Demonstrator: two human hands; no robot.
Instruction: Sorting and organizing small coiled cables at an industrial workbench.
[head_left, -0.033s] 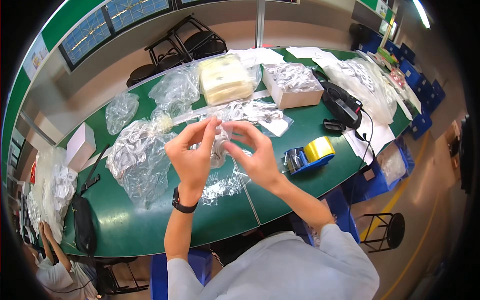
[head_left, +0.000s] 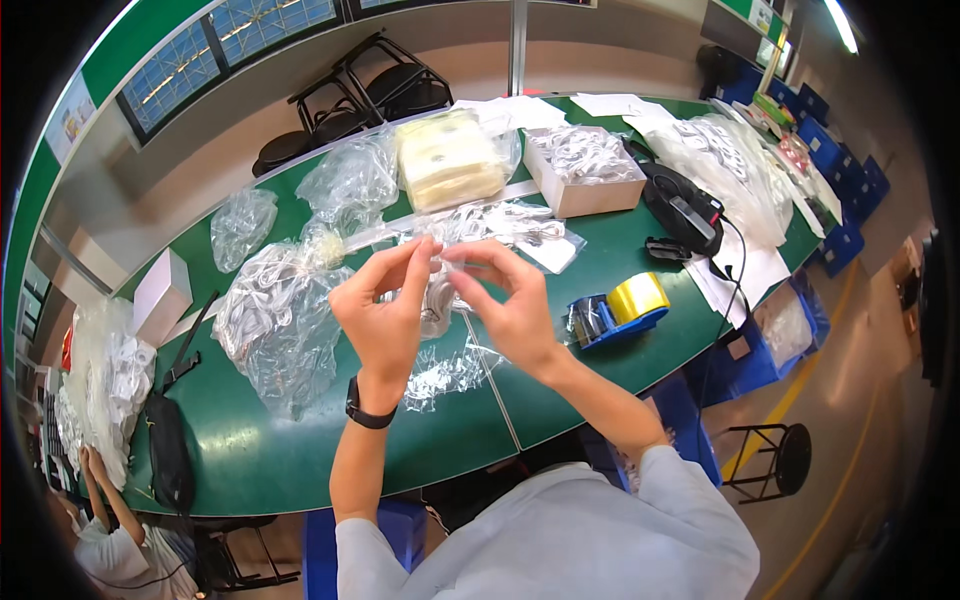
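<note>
A small clear plastic bag [head_left: 436, 305] with something white and coiled in it, like a cable, hangs between my hands above the table. My left hand [head_left: 383, 300] pinches its upper edge between thumb and fingertips. At the bag's upper right, my right hand [head_left: 508, 305] has thumb and forefinger drawn close together on the clear plastic. The fingers partly hide the bag's top. Beneath lies a scatter of small clear and white plastic strips [head_left: 440, 382]. Behind my hands are bagged white cables [head_left: 505, 222].
A blue tape dispenser [head_left: 620, 312] with yellow tape stands right of my hands. Left is a large bag of white cables [head_left: 262, 310]. Behind are a yellowish stack [head_left: 450, 165] and a white box [head_left: 597, 198] of cables. A co-worker's hands [head_left: 92, 468] work at far left.
My right thumb has moved up toward its forefinger at the bag's top. My left hand stays almost where it was.
</note>
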